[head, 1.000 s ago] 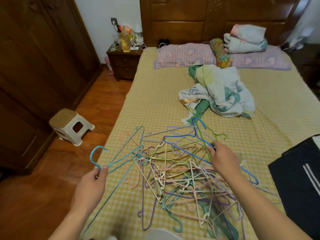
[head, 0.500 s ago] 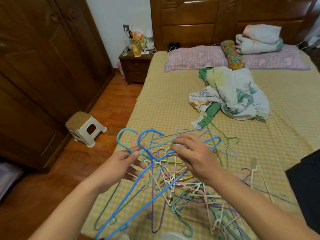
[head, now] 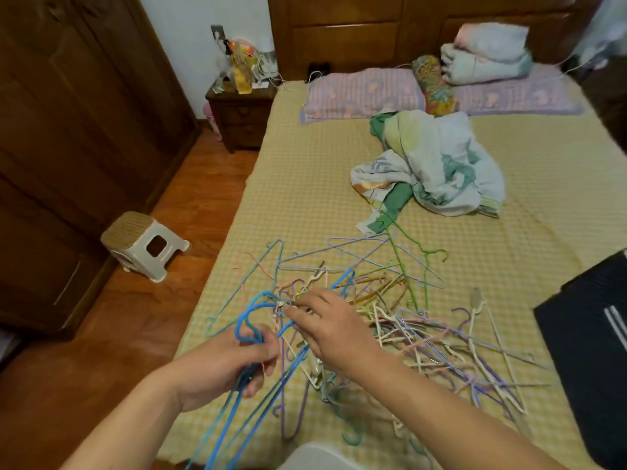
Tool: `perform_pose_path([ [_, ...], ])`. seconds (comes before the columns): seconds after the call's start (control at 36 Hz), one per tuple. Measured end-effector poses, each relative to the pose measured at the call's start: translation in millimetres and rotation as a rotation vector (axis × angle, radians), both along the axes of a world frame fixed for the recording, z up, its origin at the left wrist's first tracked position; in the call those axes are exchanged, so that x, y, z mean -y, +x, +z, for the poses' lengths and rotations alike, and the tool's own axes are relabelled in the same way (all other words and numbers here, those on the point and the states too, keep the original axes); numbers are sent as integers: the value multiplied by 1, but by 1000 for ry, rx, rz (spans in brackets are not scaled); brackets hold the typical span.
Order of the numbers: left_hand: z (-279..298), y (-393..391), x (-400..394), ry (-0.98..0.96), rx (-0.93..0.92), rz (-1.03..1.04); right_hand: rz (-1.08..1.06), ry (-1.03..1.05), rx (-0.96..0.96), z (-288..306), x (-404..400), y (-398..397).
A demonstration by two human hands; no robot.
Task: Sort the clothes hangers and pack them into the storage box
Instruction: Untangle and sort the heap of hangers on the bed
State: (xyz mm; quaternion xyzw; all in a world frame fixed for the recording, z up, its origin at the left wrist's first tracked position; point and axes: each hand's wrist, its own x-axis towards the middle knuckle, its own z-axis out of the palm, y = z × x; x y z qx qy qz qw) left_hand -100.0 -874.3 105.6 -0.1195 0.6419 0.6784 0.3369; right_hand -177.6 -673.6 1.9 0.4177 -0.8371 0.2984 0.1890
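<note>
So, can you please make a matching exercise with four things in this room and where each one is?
Things:
1. stool
2. blue hangers
3. crumpled quilt
4. green hanger

Places:
A. middle of the bed
B. on the wooden floor
C. in the left hand
D. far edge of the hanger pile

Pairs: 1-B, 2-C, 3-A, 4-D
</note>
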Motion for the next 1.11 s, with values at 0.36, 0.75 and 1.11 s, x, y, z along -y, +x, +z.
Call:
perform_pose_path([
  [0.36, -76, 49, 25, -251, 182, 190, -682, 591, 1419, -186, -147, 105],
  [0.75, -89, 52, 20, -403, 188, 484, -908, -178, 1816, -223, -128, 57],
  [1.11, -75, 46, 16, -473, 144, 403, -1047, -882, 1856, -182, -109, 26],
])
